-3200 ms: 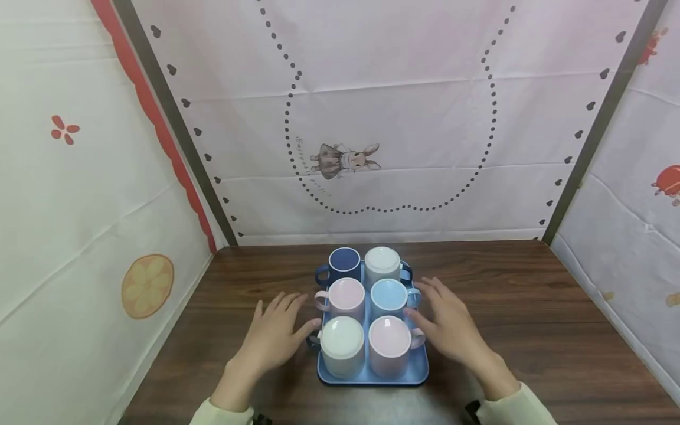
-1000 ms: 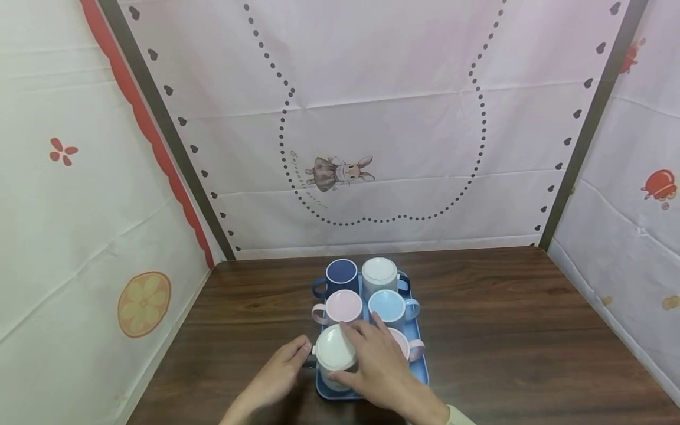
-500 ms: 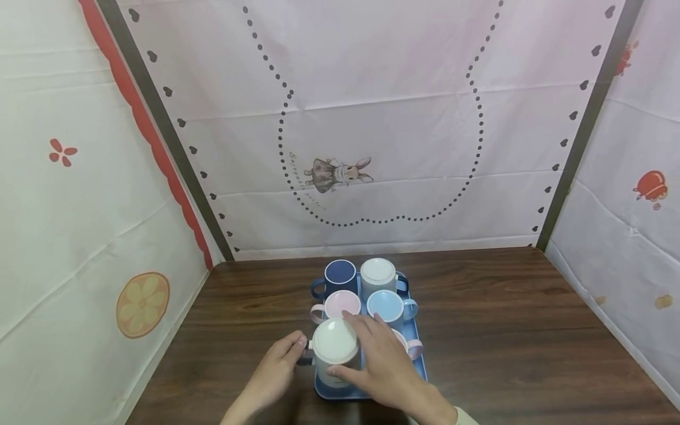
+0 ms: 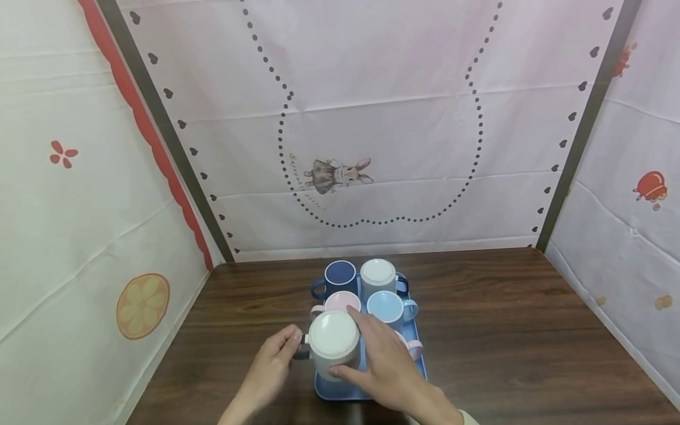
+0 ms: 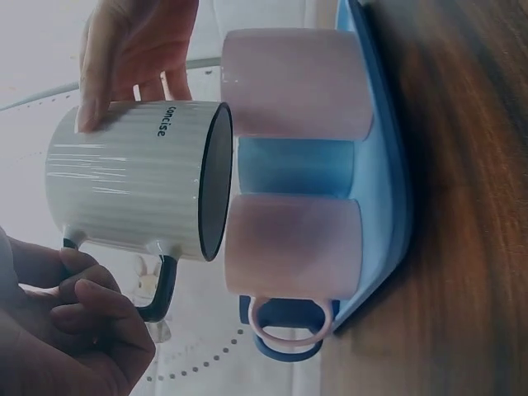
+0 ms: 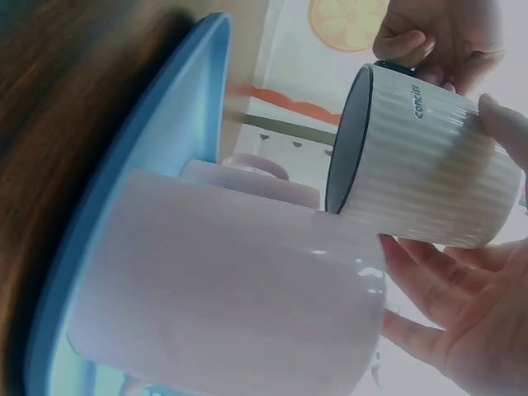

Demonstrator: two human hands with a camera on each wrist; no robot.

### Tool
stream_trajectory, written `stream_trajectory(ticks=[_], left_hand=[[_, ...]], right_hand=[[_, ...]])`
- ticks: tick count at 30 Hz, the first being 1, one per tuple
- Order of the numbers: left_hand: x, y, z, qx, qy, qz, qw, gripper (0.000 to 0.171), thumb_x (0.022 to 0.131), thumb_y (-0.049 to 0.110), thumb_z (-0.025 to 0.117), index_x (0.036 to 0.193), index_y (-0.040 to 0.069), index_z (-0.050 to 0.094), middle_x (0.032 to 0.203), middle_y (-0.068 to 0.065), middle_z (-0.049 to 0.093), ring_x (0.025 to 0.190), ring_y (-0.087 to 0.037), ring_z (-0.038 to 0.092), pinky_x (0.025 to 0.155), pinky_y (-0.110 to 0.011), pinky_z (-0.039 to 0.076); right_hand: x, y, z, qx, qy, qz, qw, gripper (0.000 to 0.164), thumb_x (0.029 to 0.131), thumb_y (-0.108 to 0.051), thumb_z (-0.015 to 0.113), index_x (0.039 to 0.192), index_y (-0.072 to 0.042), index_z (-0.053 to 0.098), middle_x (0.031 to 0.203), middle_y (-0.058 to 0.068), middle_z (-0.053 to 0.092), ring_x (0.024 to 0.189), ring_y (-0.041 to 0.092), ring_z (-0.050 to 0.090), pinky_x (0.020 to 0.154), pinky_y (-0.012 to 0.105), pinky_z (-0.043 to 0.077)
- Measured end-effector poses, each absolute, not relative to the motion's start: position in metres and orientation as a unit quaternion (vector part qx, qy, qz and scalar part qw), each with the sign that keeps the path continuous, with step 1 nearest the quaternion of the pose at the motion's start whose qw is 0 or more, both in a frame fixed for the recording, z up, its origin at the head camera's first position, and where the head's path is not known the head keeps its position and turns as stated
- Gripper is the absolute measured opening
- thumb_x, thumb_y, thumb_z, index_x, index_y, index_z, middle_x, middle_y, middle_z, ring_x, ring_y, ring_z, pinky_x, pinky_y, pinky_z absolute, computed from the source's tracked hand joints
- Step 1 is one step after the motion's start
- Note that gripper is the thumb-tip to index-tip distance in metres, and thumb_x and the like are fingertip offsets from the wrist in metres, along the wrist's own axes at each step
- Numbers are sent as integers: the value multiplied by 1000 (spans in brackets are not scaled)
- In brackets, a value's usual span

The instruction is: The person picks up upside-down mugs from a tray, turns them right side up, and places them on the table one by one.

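Observation:
A ribbed off-white mug [image 4: 333, 335] with a black handle is held upside down above the front left of the blue tray [image 4: 334, 394]. Its dark-edged mouth faces the tray, and the word "concise" is on the side of the mug [image 5: 132, 177] in the left wrist view. My left hand [image 4: 269, 363] grips the handle with curled fingers. Across the other side, my right hand [image 4: 390, 366] holds the body between thumb and fingers. Beneath and beside that hand stands a pink mug [image 6: 231, 285], mostly hidden in the head view.
On the tray also stand a second pink mug [image 4: 342, 300], a light blue mug [image 4: 385, 306], a navy mug [image 4: 340, 273] and a white mug [image 4: 378, 273] with a dark handle. Brown wooden tabletop [image 4: 489, 330] surrounds the tray. Printed cloth walls [image 4: 393, 147] enclose the back and sides.
Both hands came from the tray's sides to the off-white mug and took hold of it. Over the last second it has risen off the tray.

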State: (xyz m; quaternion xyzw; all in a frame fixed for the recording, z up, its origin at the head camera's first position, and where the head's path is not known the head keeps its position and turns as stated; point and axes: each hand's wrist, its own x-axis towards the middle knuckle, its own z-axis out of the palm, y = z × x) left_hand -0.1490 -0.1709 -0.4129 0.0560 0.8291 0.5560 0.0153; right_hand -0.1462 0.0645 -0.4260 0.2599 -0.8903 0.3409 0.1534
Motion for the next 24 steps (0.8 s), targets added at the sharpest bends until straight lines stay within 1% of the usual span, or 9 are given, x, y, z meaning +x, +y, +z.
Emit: stream_trajectory(ticks=[3, 6, 7, 10, 12, 13, 16, 19, 24], left_hand=[[-149, -171, -411, 53, 827, 560, 12, 39, 111, 21, 44, 80, -1, 51, 69, -2, 42, 59, -10, 40, 53, -25, 35], [-150, -171, -410, 52, 825, 563, 5, 39, 111, 22, 44, 81, -1, 52, 70, -3, 42, 59, -11, 40, 53, -25, 35], [-151, -171, -409, 52, 825, 562, 2, 38, 111, 21, 43, 81, -1, 52, 70, -3, 42, 59, -11, 40, 53, -25, 35], [-153, -172, -408, 55, 826, 561, -12, 37, 111, 19, 42, 81, 0, 51, 70, -3, 41, 58, -10, 38, 51, -24, 33], [-155, -173, -407, 57, 826, 561, -24, 36, 111, 18, 42, 81, 0, 50, 70, -2, 40, 58, -9, 38, 51, -25, 33], [-156, -173, -406, 59, 825, 562, -30, 36, 111, 19, 42, 81, 0, 50, 70, -3, 40, 57, -9, 38, 50, -25, 33], [-158, -172, -405, 63, 823, 562, -49, 35, 112, 19, 41, 82, 2, 50, 70, -2, 40, 57, -10, 37, 50, -27, 34], [-159, -170, -404, 66, 826, 555, -71, 33, 112, 18, 42, 83, 3, 51, 70, -1, 39, 57, -9, 37, 50, -27, 34], [-158, -166, -403, 68, 834, 538, -98, 31, 111, 18, 43, 85, 6, 53, 70, 2, 38, 60, -9, 37, 52, -28, 35]], right_hand=[[-145, 68, -423, 255, -889, 353, 142, 96, 83, -68, 75, 155, -14, 42, 137, 0, 64, 121, 13, 62, 102, 51, 55], [-144, 72, -421, 231, -883, 389, 128, 88, 85, -67, 73, 152, -16, 47, 134, -3, 64, 117, 14, 63, 100, 48, 57], [-144, 74, -420, 219, -881, 401, 125, 82, 87, -66, 73, 149, -17, 50, 130, -4, 64, 114, 13, 63, 98, 45, 57], [-143, 77, -418, 185, -869, 447, 102, 51, 94, -58, 68, 130, -22, 61, 115, -10, 64, 103, 10, 63, 88, 34, 57], [-142, 79, -417, 180, -861, 471, 72, 32, 100, -53, 62, 113, -24, 66, 102, -11, 64, 92, 8, 63, 79, 27, 55], [-142, 79, -417, 183, -853, 487, 49, 28, 103, -51, 58, 107, -24, 66, 96, -11, 63, 85, 7, 62, 73, 25, 54], [-143, 80, -418, 203, -819, 536, -37, 36, 109, -45, 47, 104, -18, 70, 86, -3, 69, 73, 9, 65, 63, 24, 55], [-145, 79, -420, 210, -781, 578, -107, 47, 112, -43, 40, 115, -5, 69, 87, 6, 73, 67, 14, 68, 57, 28, 57], [-145, 77, -419, 200, -725, 638, -168, 59, 113, -45, 35, 126, 6, 63, 93, 16, 74, 66, 24, 73, 52, 34, 60]])
